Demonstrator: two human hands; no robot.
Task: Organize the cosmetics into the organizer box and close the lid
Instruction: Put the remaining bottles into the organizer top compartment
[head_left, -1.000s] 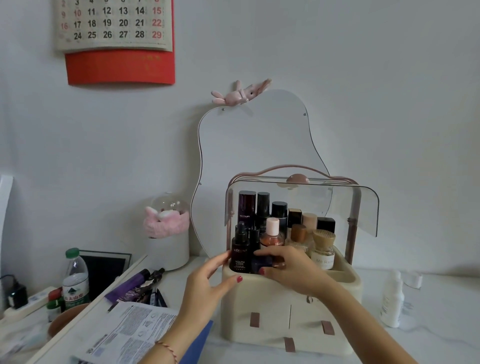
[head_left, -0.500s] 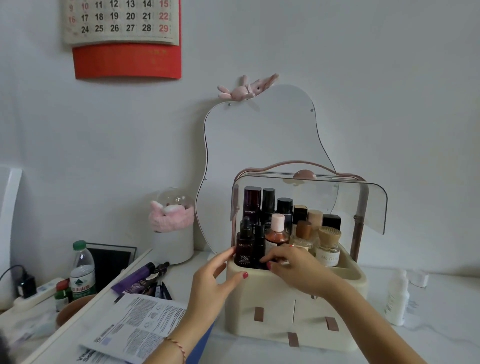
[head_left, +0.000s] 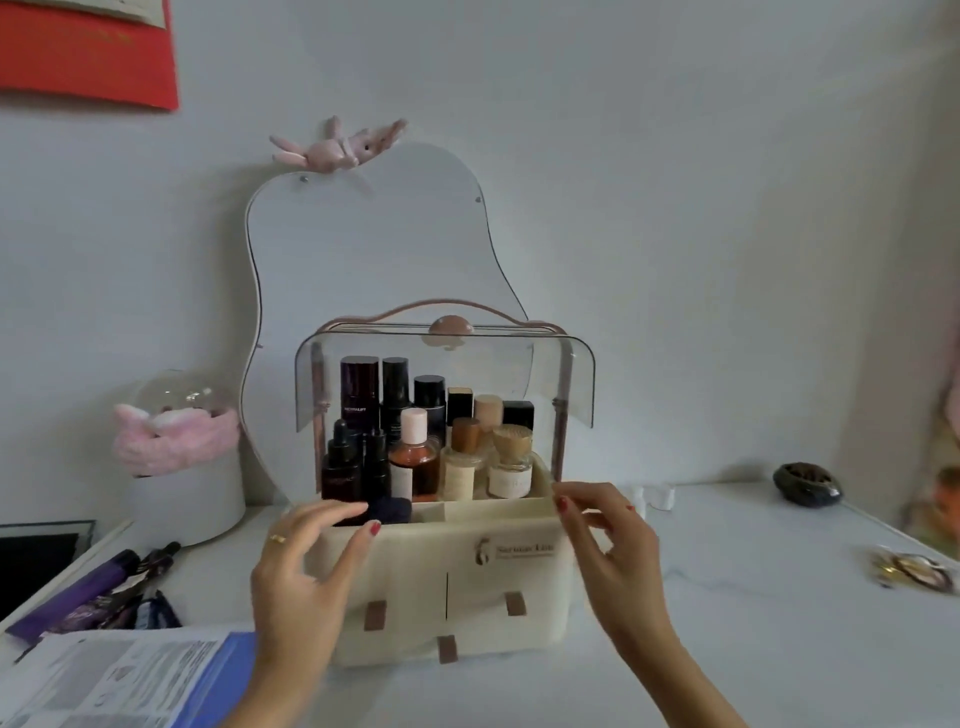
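The cream organizer box (head_left: 415, 582) stands on the white table with its clear lid (head_left: 550, 364) raised above it. Inside stand several bottles: dark dropper bottles (head_left: 340, 462) at front left, an orange bottle (head_left: 414, 460) with a pink cap, and perfume bottles (head_left: 511, 462) with wooden caps. A small dark jar (head_left: 390, 508) lies in the front compartment. My left hand (head_left: 304, 566) rests open against the box's front left corner, fingertips on the rim. My right hand (head_left: 608, 545) hovers at the box's front right corner, fingers apart, holding nothing.
A pear-shaped mirror (head_left: 363, 249) leans on the wall behind the box. A pink and white holder (head_left: 182, 457) stands at left. Purple tubes (head_left: 98, 592) and a printed leaflet (head_left: 119, 675) lie front left. A dark round object (head_left: 807, 483) and small items sit on the right.
My right hand left the bottles at the front of the box and moved to its right corner. The left hand slid onto the front left rim. The camera moved closer and turned right.
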